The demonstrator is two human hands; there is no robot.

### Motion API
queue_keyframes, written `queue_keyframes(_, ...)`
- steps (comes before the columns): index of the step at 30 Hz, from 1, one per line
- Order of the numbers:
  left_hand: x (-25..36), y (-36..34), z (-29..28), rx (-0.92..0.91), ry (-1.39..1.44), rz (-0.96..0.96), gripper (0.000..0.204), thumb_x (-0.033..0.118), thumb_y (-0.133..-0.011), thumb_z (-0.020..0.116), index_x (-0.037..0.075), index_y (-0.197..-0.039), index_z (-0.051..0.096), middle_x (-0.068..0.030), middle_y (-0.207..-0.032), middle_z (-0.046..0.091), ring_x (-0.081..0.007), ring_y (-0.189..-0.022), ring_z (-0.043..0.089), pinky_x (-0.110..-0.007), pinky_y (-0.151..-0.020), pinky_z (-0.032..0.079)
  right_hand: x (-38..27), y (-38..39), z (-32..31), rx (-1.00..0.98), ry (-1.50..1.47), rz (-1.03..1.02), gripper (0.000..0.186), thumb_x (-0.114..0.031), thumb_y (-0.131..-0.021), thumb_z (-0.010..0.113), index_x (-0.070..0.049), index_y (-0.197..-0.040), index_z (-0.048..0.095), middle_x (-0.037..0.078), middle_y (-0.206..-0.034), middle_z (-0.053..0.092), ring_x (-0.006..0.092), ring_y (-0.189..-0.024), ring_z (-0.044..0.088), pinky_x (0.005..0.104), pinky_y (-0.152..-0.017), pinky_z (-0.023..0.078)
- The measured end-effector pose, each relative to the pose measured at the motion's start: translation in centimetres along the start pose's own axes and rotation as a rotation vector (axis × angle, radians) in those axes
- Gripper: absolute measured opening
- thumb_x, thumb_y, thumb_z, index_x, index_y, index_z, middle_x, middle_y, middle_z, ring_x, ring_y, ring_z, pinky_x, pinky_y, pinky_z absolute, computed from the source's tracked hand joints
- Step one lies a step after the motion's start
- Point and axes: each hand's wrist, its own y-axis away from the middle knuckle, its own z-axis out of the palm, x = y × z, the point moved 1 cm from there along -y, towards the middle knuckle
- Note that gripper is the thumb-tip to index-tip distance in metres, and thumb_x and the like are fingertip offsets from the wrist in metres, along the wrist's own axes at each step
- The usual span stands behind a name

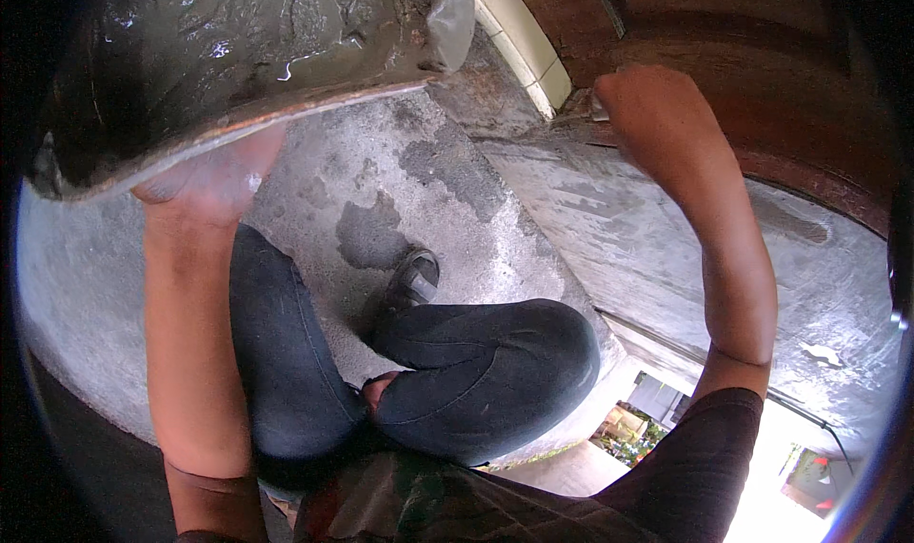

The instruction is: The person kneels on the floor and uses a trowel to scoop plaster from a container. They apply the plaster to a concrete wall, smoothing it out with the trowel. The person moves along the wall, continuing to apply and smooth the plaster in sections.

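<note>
My left hand (205, 181) is under a board (314, 107) loaded with wet grey mortar (219, 43) and bears it up at the upper left. The board hides most of the fingers. Along its near side runs a thin, reddish-brown edge. At the upper right, my right hand (652, 115) is closed, its back toward me, beside the foot of the brown wooden door (762, 86). A small pale edge shows by its knuckles, but what the fingers grip is hidden. Cream tiles (524, 43) end just left of this hand.
My bent legs (486, 367) in dark trousers are over a rough concrete floor (295, 191) with dark damp patches. A sandalled foot (416, 276) rests between board and knee. A smooth grey cement strip (609, 219) runs below the door. Bright daylight comes from the lower right.
</note>
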Motion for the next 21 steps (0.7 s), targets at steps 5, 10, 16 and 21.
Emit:
queue_keyframes(5,0.2,-0.5,-0.1,-0.089,-0.131,0.003,0.087,0.068,-0.083,0.058,0.015,-0.150,0.044,-0.0073,-0.156,0.042,-0.0337,-0.146,0.031,-0.060,-0.121,0.015,-1.1,-0.6,0.3,-0.101,-0.033,0.070,0.015,-0.002,-0.078,0.062,-0.001,-0.091,0.069,0.022,-0.092,0.069,0.0394,-0.092,0.069,0.0491,-0.083,0.054)
queue_keyframes(10,-0.8,-1.1,0.1,-0.087,-0.095,0.006,0.085,0.067,-0.083,0.058,0.015,-0.149,0.044,-0.0075,-0.156,0.042,-0.0337,-0.146,0.031,-0.060,-0.121,0.014,-0.7,-1.9,0.4,-0.004,-0.006,0.048,0.016,-0.009,-0.082,0.061,-0.001,-0.091,0.072,0.025,-0.090,0.071,0.0406,-0.084,0.071,0.0500,-0.075,0.058)
queue_keyframes(16,-0.7,-1.3,-0.3,-0.084,-0.061,0.021,0.083,0.066,-0.084,0.058,0.015,-0.149,0.045,-0.0077,-0.156,0.042,-0.0336,-0.147,0.031,-0.060,-0.121,0.014,2.9,-1.5,0.5,-0.102,-0.186,0.106,0.029,-0.013,-0.077,0.074,0.000,-0.102,0.066,0.023,-0.100,0.068,0.0419,-0.095,0.067,0.0494,-0.081,0.053)
queue_keyframes(21,1.1,-1.3,0.1,-0.069,-0.084,0.036,0.082,0.065,-0.084,0.058,0.015,-0.148,0.046,-0.0079,-0.156,0.042,-0.0336,-0.147,0.030,-0.061,-0.121,0.013,4.3,4.5,2.2,0.061,-0.648,0.309,0.031,-0.021,-0.089,0.068,0.000,-0.112,0.064,0.020,-0.091,0.068,0.0323,-0.077,0.068,0.0435,-0.070,0.053)
